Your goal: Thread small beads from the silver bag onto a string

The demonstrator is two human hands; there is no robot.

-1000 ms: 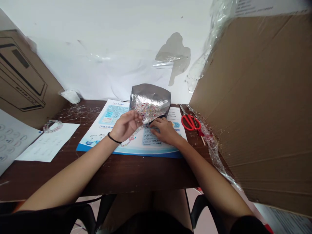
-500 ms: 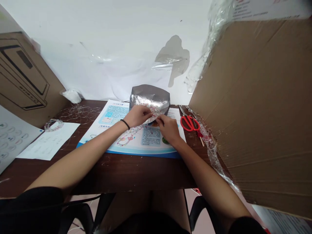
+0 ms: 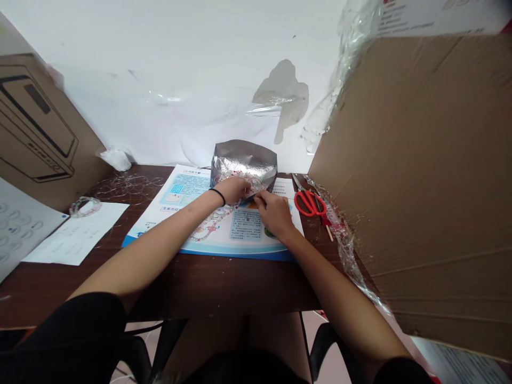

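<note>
An open silver foil bag (image 3: 245, 153) stands at the back of the desk with small pink, red and clear beads (image 3: 234, 177) at its mouth. My left hand (image 3: 232, 190), a black band on its wrist, reaches over these beads with fingers curled down. What its fingertips hold is hidden. Close by, at the bag's front edge, my right hand (image 3: 276, 213) is closed in a pinch. The thing between its thumb and finger is too small to name. A pale beaded strand (image 3: 219, 214) runs over the printed sheet (image 3: 256, 249) below my left hand.
Red-handled scissors (image 3: 310, 203) lie right of the sheet, beside crumpled clear plastic (image 3: 347, 250) and a large cardboard box (image 3: 432, 186). On the left are tangled clear thread (image 3: 128, 184), a bead bracelet (image 3: 85, 207) on white paper (image 3: 76, 240), and another carton (image 3: 36, 117).
My left hand has moved slightly away from my right hand, lower and deeper among the beads at the bag's mouth. My right hand stays nearly in place, still pinching.
</note>
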